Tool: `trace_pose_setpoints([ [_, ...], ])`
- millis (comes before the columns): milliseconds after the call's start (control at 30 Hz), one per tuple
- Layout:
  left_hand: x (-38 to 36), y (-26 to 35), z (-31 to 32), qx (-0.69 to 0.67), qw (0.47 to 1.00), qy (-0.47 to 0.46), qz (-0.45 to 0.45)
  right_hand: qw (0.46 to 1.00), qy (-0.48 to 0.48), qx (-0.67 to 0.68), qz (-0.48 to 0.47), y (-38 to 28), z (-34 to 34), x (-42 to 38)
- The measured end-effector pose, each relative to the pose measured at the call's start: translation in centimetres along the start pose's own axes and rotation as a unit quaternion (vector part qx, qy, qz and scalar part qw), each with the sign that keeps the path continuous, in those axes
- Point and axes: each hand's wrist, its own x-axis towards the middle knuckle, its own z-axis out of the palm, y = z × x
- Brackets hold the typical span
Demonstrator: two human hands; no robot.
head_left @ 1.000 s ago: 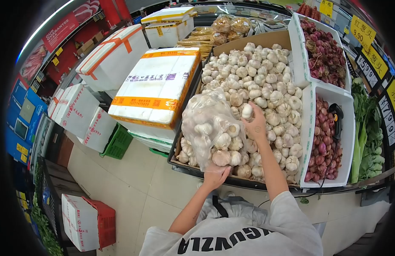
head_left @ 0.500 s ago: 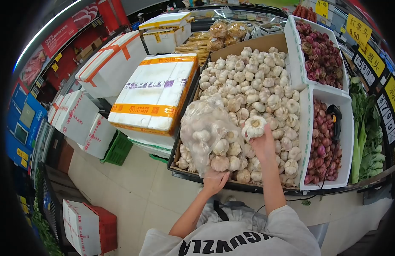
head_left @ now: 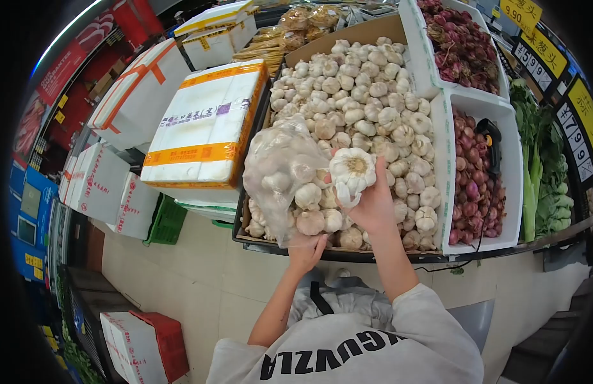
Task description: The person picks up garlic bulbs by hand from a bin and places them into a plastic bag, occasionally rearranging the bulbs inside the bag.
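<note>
Fingers of the right hand (head_left: 373, 205) wrap one garlic bulb (head_left: 351, 170), root side up for a look, while the left hand (head_left: 307, 248) pinches the plastic bag (head_left: 280, 169) beside it.

The scene is seen from a single head-worn camera, aimed forward and steeply down over the wearer's own chest; a wide fisheye lens is used, so straight edges are bowed and the corners are blacked out; the grey sweatshirt (head_left: 348, 349) is caught at the bottom edge, very near the lens; the right hand (head_left: 371, 205) and left hand (head_left: 305, 246) are framed close, near the centre; the garlic bin (head_left: 348, 83) is viewed from above, filling the middle; the floor (head_left: 200, 269) is taken in at lower left; no second view is provided.
</note>
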Motion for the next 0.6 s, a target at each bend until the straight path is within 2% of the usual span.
trace_pose_setpoints([
  [67, -0.1, -0.1, 0.1, -0.001, 1.000, -0.007, -0.006, 0.998, -0.055, -0.033, 0.007, 0.1, 0.0, -0.2],
  [200, 0.0, 0.0, 0.0, 0.014, 1.000, 0.011, 0.004, 0.998, -0.006, -0.065, -0.027, 0.4, 0.7, -0.6],
  [267, 0.0, 0.2, 0.0, -0.002, 1.000, 0.000, -0.011, 0.994, -0.066, -0.089, -0.017, 0.1, -0.5, -0.9],
  [300, 0.1, 0.2, -0.1, -0.014, 1.000, -0.011, -0.019, 0.994, -0.063, -0.089, -0.010, -0.1, -1.5, -1.1],
  [367, 0.2, 0.1, -0.3, 0.000, 1.000, -0.013, -0.020, 0.970, -0.088, -0.226, -0.010, -0.5, -3.2, -0.9],
  [400, 0.2, 0.1, -0.2, 0.000, 1.000, 0.000, -0.007, 0.957, 0.025, -0.287, -0.015, 0.0, -3.3, -1.1],
  [433, 0.2, 0.0, -0.1, 0.000, 1.000, 0.012, 0.007, 0.958, 0.020, -0.287, -0.009, 0.1, -4.0, -1.0],
  [500, 0.0, 0.1, -0.1, 0.005, 1.000, 0.006, -0.001, 0.901, 0.019, -0.427, 0.076, 0.3, -5.4, -0.4],
  [567, 0.1, 0.1, -0.2, 0.012, 1.000, 0.003, 0.000, 0.898, 0.019, -0.435, 0.070, 1.7, -5.3, -0.1],
  [600, 0.0, 0.1, -0.2, 0.022, 1.000, -0.005, -0.008, 0.847, 0.003, -0.532, 0.011, 2.5, -5.1, 0.0],
])
